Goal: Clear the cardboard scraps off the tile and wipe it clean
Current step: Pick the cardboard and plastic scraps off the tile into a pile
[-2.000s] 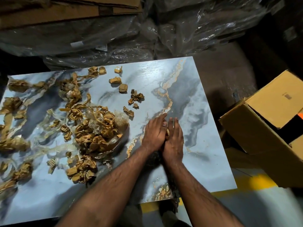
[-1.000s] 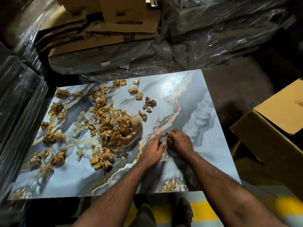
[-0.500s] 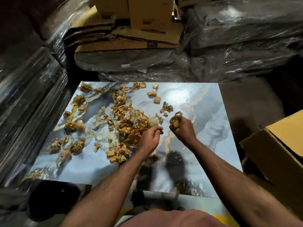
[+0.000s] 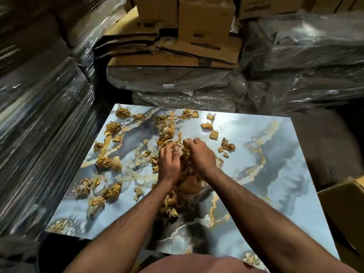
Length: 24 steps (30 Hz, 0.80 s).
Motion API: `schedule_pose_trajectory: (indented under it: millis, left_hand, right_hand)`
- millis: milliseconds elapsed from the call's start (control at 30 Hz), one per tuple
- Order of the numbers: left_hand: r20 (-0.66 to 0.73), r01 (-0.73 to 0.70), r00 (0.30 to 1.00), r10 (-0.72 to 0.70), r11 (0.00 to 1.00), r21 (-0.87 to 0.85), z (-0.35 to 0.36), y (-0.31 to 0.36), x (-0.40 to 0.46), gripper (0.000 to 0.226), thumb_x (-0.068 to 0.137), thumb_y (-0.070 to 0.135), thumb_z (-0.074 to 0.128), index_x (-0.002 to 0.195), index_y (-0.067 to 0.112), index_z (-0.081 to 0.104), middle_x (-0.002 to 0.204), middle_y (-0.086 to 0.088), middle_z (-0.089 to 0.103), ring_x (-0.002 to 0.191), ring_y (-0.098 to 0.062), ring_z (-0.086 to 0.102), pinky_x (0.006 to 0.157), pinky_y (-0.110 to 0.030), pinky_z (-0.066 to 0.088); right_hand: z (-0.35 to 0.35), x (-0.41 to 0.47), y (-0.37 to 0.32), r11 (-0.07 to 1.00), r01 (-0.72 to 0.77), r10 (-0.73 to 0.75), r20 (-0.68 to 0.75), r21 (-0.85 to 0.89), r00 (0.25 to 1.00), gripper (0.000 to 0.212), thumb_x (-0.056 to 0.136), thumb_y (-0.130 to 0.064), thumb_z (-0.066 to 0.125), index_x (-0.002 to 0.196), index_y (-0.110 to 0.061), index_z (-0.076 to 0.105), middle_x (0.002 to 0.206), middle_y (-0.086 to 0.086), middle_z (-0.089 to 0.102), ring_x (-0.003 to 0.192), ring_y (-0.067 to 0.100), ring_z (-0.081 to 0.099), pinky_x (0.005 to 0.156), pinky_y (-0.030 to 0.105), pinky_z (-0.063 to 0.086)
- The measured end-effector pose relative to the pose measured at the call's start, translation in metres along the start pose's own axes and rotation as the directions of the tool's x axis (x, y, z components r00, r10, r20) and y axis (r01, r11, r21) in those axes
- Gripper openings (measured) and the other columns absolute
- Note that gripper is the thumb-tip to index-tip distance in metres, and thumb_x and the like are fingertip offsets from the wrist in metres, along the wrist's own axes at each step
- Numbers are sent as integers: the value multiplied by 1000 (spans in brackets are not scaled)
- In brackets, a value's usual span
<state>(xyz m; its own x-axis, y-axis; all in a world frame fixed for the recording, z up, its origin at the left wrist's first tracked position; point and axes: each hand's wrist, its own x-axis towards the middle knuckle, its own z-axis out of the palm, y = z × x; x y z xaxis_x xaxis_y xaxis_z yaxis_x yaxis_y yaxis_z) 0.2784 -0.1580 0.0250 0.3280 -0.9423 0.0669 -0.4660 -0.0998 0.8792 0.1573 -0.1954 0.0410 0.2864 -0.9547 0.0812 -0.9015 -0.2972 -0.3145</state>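
A glossy blue-grey marble tile (image 4: 275, 174) with gold veins lies flat in front of me. Brown cardboard scraps (image 4: 110, 164) and clear plastic strips are strewn over its left half, with several small pieces (image 4: 213, 134) near the far middle. Both hands are in the central heap of scraps (image 4: 185, 180). My left hand (image 4: 169, 164) has its fingers curled into the heap's top. My right hand (image 4: 201, 156) grips a wad of scraps (image 4: 185, 149) between the two hands.
Plastic-wrapped stacks (image 4: 39, 144) crowd the left side and the back right (image 4: 305, 75). Flattened cardboard and boxes (image 4: 177, 46) are piled behind the tile. An open cardboard box (image 4: 342, 209) stands at the right edge. The tile's right half holds no scraps.
Both hands moved from the tile's near middle forward and left into the central heap. The right hand picked up a wad of scraps and carried it there. My view tilted upward.
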Motion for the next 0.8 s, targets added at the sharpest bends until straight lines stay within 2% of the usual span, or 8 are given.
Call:
schedule_pose_trajectory:
  millis: [100, 200, 300, 367, 500, 633, 700, 800]
  left_hand:
    - [158, -3, 987, -2, 999, 35, -4, -16, 12, 57, 94, 50, 34, 141, 19, 45, 142, -10, 40, 129, -21, 42, 102, -28, 32]
    - [292, 55, 954, -67, 997, 49, -4, -33, 26, 57, 99, 54, 35, 149, 28, 35, 150, -8, 32, 135, -25, 39, 108, -42, 35]
    - [327, 66, 941, -84, 996, 65, -1, -46, 33, 61, 95, 59, 35, 149, 30, 36, 149, -9, 35, 133, -25, 41, 109, -44, 38]
    - [336, 69, 938, -84, 996, 59, 2, -51, 35, 53, 98, 49, 40, 148, 33, 37, 146, -9, 37, 130, -24, 44, 105, -39, 39]
    - [368, 71, 926, -89, 996, 63, 5, -60, 37, 52, 100, 22, 43, 149, 35, 34, 147, -9, 36, 119, -21, 51, 98, -30, 44]
    - [431, 10, 902, -38, 998, 69, 4, -67, 37, 50, 100, 13, 42, 147, 30, 40, 146, -5, 42, 123, -13, 47, 98, -20, 35]
    - [438, 3, 898, -48, 995, 103, 6, -72, 37, 48, 101, 17, 43, 146, 32, 41, 145, -4, 44, 127, -15, 46, 104, -25, 37]
    - [463, -5, 884, -56, 992, 129, 10, -73, 34, 48, 102, 22, 41, 148, 36, 36, 152, -1, 37, 139, -19, 35, 114, -44, 34]
  right_hand:
    - [15, 6, -11, 996, -21, 28, 78, -86, 997, 55, 81, -30, 74, 124, -22, 40, 109, 8, 50, 92, 25, 48, 62, 33, 37]
    - [27, 2, -15, 989, -38, 57, 130, -141, 990, 67, 78, -40, 77, 130, -19, 39, 117, 9, 47, 101, 24, 45, 77, 35, 41]
    - [33, 0, -13, 992, -61, 79, 171, -108, 982, 84, 76, -60, 70, 138, -17, 33, 127, 10, 41, 113, 27, 40, 93, 42, 39]
    - [38, -3, -12, 992, -44, 65, 184, -116, 981, 93, 73, -69, 65, 141, -17, 30, 130, 9, 37, 117, 26, 36, 98, 44, 38]
    - [52, -15, -14, 999, -3, 10, 185, -39, 983, 83, 81, -64, 41, 145, -14, 27, 148, 11, 23, 138, 29, 21, 113, 53, 26]
    - [59, -20, -13, 998, 12, -25, 225, 59, 974, 82, 86, -51, 24, 157, -15, 6, 165, 8, 2, 151, 23, 0, 122, 53, 4]
    - [59, -18, -8, 998, -19, 1, 258, 68, 966, 74, 93, -46, 20, 157, -17, -1, 165, 3, -7, 152, 19, -6, 122, 52, 0]
    - [59, -17, -3, 999, -50, 49, 292, -5, 955, 68, 95, -54, 4, 152, -23, -17, 158, -2, -25, 150, 18, -18, 120, 51, -12]
